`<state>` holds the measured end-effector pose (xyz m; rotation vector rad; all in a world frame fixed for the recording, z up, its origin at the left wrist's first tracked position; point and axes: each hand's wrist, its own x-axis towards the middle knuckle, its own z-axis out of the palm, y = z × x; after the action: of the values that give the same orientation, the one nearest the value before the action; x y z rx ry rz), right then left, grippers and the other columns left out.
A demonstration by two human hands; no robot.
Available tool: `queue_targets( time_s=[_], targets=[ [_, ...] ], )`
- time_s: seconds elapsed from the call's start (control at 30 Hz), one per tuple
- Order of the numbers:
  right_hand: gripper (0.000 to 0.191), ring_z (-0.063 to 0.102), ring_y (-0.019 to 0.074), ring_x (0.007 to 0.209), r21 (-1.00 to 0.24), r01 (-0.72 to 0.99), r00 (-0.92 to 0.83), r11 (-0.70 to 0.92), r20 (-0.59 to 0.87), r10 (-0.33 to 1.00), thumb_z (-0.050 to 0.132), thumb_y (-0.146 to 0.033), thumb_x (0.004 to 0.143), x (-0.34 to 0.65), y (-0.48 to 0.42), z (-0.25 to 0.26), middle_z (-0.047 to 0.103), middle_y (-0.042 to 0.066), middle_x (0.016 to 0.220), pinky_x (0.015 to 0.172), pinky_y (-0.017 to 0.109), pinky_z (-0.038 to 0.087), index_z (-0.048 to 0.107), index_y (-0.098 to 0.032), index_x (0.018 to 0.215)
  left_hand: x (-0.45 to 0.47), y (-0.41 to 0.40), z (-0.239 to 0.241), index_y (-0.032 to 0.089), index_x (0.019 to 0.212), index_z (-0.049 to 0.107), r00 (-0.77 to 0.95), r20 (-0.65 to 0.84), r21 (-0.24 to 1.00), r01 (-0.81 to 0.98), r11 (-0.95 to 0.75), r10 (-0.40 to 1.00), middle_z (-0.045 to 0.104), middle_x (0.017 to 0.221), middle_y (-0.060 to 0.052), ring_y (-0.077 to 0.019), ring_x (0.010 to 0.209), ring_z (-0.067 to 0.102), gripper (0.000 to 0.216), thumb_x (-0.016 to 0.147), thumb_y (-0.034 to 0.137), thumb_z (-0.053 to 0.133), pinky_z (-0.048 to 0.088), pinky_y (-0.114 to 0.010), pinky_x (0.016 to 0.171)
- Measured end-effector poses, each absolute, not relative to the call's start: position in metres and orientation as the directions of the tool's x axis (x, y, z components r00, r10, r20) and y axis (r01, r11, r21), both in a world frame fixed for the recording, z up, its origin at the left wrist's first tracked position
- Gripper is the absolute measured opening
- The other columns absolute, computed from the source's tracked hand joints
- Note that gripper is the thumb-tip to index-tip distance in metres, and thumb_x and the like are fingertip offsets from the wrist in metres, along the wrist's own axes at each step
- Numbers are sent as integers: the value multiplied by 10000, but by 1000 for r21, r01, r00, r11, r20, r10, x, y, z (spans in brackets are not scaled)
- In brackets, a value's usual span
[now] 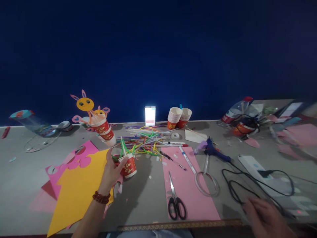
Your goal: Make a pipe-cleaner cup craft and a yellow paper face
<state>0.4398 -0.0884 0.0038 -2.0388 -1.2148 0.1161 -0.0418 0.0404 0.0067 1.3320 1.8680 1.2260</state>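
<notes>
My left hand (113, 168), a beaded bracelet on its wrist, is closed around an upside-down red paper cup (129, 168) with white rims. Green pipe cleaners (124, 147) rise from the cup's top. Motion smears my right hand (264, 216) at the lower right, near a black cable (244, 177); its fingers look curled, but whether they hold anything is unclear. Between the hands, black-handled scissors (175, 200) lie on a pink paper sheet (195, 205), with a marker (187, 160) and a black pen (173, 160) above them.
Behind the cup lies a heap of coloured pipe cleaners (148, 140). A stacked-cup figure (100, 125) with a yellow paper face stands back left; yellow paper (79, 188) lies in front. Stacked cups (174, 117), a glue gun (215, 152), a plastic bottle (234, 112) and a power strip (250, 165) are farther right.
</notes>
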Motion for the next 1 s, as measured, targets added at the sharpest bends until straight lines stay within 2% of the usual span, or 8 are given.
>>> queue_targets(
  time_s=[0.2,0.33,0.43,0.5,0.6,0.7,0.83,1.0],
  targets=[
    [508,672,224,515,-569,814,326,-119,278,904,505,-719,846,400,-70,3,693,34,622,492,302,510,637,-247,707,-49,44,3,153,1408,394,-430,44,871,458,176,902,689,863,-54,-285,858,684,881,721,585,737,531,-379,756],
    [502,665,192,517,-559,829,199,3,300,933,485,-691,896,382,-61,-5,706,21,649,502,260,500,657,-244,743,-50,45,-3,147,1465,298,-400,11,882,436,179,916,689,880,-50,-273,858,685,922,767,605,689,524,-371,764],
    [504,660,186,502,-546,837,177,33,327,928,479,-698,900,374,-55,-8,705,14,645,491,258,490,665,-252,756,-50,45,-8,151,1498,215,-349,6,911,387,139,937,688,894,-50,-252,844,686,910,827,606,628,530,-357,757],
    [491,663,187,499,-530,847,169,38,336,926,488,-698,896,371,-52,-10,713,14,656,474,258,482,673,-258,780,-54,45,-11,157,1498,213,-355,23,920,374,120,935,688,953,-70,-242,861,688,895,836,598,624,539,-354,768],
    [497,663,187,490,-515,855,145,64,354,924,491,-711,886,368,-50,-12,716,16,660,467,261,486,679,-261,791,-66,40,-10,187,1477,264,-381,62,906,408,108,923,651,1164,-129,-238,914,685,853,829,599,636,557,-353,759],
    [523,662,192,486,-539,839,136,76,343,930,480,-737,879,363,-49,-14,715,22,651,471,266,499,679,-261,788,-79,27,-2,212,1366,432,-385,123,877,474,82,915,613,1260,-140,-241,966,674,658,862,602,597,564,-331,723],
    [563,649,186,462,-563,821,128,98,348,929,465,-780,859,356,-45,-16,715,21,637,436,265,483,670,-265,763,-78,1,8,217,1096,620,-312,239,800,601,-4,920,680,1133,-104,-241,987,673,362,933,530,538,557,-317,752],
    [563,625,175,399,-557,818,76,145,354,932,473,-774,857,344,-35,-6,691,-1,571,373,261,442,657,-260,723,-80,-18,1,233,975,653,-91,308,630,766,-132,947,722,972,-72,-228,903,692,251,988,407,473,545,-337,820]
  ],
)
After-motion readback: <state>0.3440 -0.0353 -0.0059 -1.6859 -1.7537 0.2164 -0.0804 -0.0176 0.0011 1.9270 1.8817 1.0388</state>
